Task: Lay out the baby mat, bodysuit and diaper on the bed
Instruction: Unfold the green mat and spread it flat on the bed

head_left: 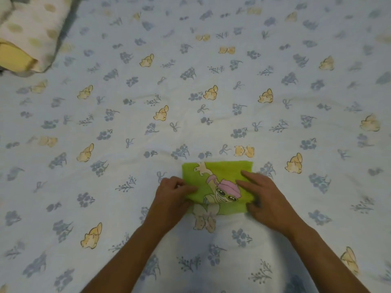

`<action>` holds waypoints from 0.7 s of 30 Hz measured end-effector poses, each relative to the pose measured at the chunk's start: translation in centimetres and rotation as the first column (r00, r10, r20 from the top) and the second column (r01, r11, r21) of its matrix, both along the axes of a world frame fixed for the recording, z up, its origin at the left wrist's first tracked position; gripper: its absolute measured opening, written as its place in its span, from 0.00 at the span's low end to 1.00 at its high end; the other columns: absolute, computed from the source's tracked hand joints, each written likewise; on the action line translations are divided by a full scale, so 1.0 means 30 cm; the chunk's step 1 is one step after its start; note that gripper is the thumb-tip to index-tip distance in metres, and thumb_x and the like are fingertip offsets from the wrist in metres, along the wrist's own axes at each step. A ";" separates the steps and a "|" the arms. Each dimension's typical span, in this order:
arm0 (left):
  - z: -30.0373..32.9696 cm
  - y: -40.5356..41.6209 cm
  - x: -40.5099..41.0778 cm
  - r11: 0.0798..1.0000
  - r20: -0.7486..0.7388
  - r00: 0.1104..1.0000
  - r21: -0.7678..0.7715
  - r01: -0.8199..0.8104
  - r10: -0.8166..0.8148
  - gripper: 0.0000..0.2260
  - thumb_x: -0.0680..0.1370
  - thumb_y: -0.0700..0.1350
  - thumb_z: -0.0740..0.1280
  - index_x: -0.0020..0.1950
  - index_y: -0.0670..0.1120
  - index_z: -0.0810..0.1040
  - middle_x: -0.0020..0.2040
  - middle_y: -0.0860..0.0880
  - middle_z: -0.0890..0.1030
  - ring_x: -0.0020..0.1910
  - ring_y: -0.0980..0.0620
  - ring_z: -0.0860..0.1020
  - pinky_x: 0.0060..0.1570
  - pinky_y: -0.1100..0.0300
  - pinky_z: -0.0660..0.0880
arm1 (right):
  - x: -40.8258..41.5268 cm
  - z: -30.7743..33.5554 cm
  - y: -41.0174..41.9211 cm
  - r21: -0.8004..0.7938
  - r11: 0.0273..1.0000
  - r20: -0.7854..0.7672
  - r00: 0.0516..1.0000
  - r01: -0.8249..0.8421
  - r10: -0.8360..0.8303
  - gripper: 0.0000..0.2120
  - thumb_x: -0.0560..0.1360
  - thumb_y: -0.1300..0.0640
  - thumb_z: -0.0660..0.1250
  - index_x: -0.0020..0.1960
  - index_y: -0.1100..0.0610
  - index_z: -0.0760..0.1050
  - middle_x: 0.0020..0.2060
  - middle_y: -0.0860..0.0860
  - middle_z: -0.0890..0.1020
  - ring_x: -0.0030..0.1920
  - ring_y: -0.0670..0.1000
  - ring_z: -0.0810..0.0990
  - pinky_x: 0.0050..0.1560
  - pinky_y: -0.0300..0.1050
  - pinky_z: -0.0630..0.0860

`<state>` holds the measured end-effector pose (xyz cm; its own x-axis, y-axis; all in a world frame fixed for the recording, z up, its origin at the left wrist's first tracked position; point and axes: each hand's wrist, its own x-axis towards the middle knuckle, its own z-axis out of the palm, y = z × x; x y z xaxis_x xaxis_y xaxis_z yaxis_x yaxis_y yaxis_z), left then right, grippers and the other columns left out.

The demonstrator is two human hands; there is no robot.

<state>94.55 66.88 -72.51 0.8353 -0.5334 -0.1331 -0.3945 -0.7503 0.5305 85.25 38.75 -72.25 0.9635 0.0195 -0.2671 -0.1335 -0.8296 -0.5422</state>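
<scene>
A folded green baby mat [224, 170] with a cartoon figure in a pink hat lies on the bed [190, 102], near its front middle. My left hand [171, 197] pinches the mat's left edge, fingers curled on the cloth. My right hand [266, 197] rests flat on the mat's right side, fingers spread and pressing down. No bodysuit or diaper is in view.
The bed is covered by a pale blue sheet printed with blue flowers and yellow animals. A white pillow with pale dots [31, 28] lies at the far left corner, over something yellow [14, 58].
</scene>
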 end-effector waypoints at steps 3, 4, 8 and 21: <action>0.010 -0.013 0.033 0.989 -0.076 0.993 -0.112 -0.097 0.088 0.09 0.71 0.39 0.76 0.49 0.50 0.87 0.44 0.50 0.78 0.46 0.48 0.74 0.46 0.58 0.71 | 0.061 0.019 -0.024 0.058 0.998 0.019 0.999 0.027 -0.028 0.16 0.71 0.58 0.73 0.58 0.49 0.83 0.67 0.48 0.76 0.65 0.53 0.74 0.67 0.47 0.68; 0.021 -0.018 0.052 0.978 -0.120 0.983 -0.136 -0.158 0.142 0.07 0.72 0.41 0.75 0.47 0.51 0.86 0.43 0.51 0.78 0.45 0.50 0.74 0.46 0.58 0.71 | 0.083 0.032 -0.033 0.116 0.991 0.011 0.997 0.070 -0.071 0.11 0.73 0.58 0.72 0.55 0.50 0.84 0.64 0.48 0.79 0.63 0.52 0.76 0.65 0.48 0.71; 0.085 -0.074 0.188 0.941 -0.162 0.954 -0.186 -0.282 0.253 0.02 0.76 0.47 0.71 0.47 0.55 0.81 0.41 0.54 0.75 0.42 0.58 0.73 0.40 0.64 0.67 | 0.188 0.103 -0.069 0.423 0.851 -0.254 0.942 0.311 -0.218 0.08 0.77 0.53 0.66 0.49 0.47 0.85 0.50 0.43 0.85 0.51 0.43 0.82 0.55 0.43 0.76; 0.179 -0.159 0.461 0.980 -0.656 0.752 -0.187 -0.071 -0.071 0.05 0.78 0.48 0.69 0.44 0.48 0.82 0.34 0.47 0.78 0.32 0.55 0.75 0.33 0.61 0.74 | 0.352 0.181 -0.194 0.519 0.832 -0.539 0.831 0.196 0.140 0.22 0.69 0.33 0.68 0.55 0.47 0.83 0.56 0.48 0.84 0.58 0.52 0.80 0.63 0.50 0.75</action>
